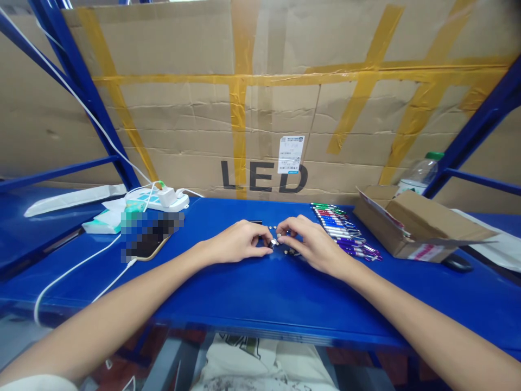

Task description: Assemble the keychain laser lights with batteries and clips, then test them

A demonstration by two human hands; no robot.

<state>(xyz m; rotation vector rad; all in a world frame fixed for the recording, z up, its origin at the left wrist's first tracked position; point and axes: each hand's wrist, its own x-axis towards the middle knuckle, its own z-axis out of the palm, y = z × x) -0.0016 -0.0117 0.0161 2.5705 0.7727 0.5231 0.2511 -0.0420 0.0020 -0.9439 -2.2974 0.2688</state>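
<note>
My left hand (244, 241) pinches a small dark cylinder with a silver end (272, 244) between thumb and fingertips, low over the blue tabletop (252, 293). Facing it, my right hand (311, 241) has thumb and index finger closed on a tiny round silver piece (279, 237), too small to name for sure. The two sets of fingertips are almost together. Just beyond them lie a few small silver bits (273, 227) and a black stick-like piece (255, 221). Small dark parts (288, 251) sit under my right fingers, partly hidden.
To the right lies a row of colourful metallic pen-like sticks (340, 231), beside an open cardboard box (411, 225). A dark mouse-like object (457, 263) and a green-capped bottle (421, 171) are near it. A phone (152, 239), a power strip (163, 198) and white cables occupy the left.
</note>
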